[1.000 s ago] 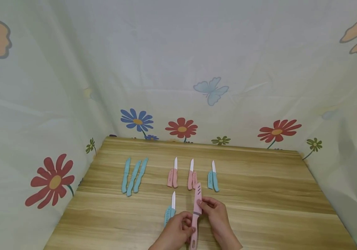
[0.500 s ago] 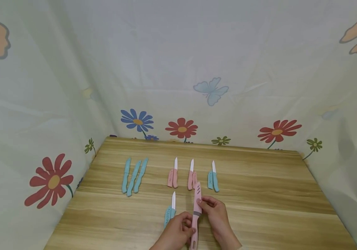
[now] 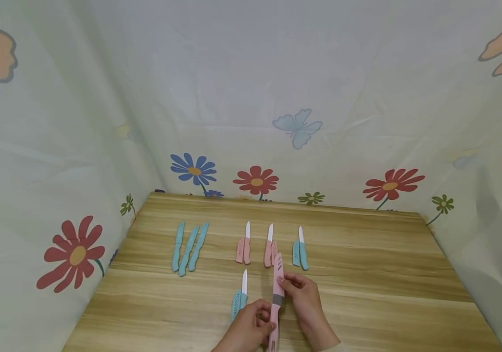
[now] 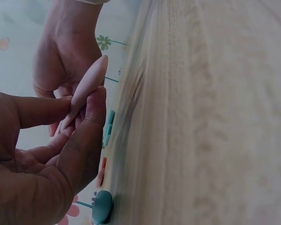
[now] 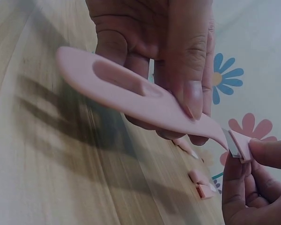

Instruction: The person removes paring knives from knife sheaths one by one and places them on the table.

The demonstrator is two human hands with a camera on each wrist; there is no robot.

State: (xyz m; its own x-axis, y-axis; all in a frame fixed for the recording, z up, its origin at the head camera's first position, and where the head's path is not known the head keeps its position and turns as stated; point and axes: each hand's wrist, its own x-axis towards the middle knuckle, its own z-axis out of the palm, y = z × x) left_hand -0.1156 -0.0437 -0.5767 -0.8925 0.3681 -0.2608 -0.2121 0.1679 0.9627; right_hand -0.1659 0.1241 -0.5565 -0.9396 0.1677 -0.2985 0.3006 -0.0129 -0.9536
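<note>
In the head view, a pink knife [image 3: 274,320] points away from me, held in both hands above the table. My left hand [image 3: 247,325] pinches its handle between thumb and fingers. The thumb and fingers of my right hand [image 3: 305,300] grip the slotted pink sheath [image 3: 279,278] over the blade. A short grey stretch of blade [image 5: 230,143] shows between handle and sheath; the rest is hidden inside. Beside my left hand lies a teal paring knife [image 3: 244,287] with a bare white blade, its teal sheath [image 3: 235,304] alongside.
Three sheathed teal knives [image 3: 188,252] lie at the left of the wooden table [image 3: 365,274]. Farther back are two bare pink knives [image 3: 246,250] and one bare teal knife [image 3: 303,255], each beside its sheath. A flowered curtain [image 3: 343,98] surrounds the table.
The sheath has slid slightly forward, away from the handle, with my right hand. The grey stretch of blade between them has grown longer. My left hand has barely moved.
</note>
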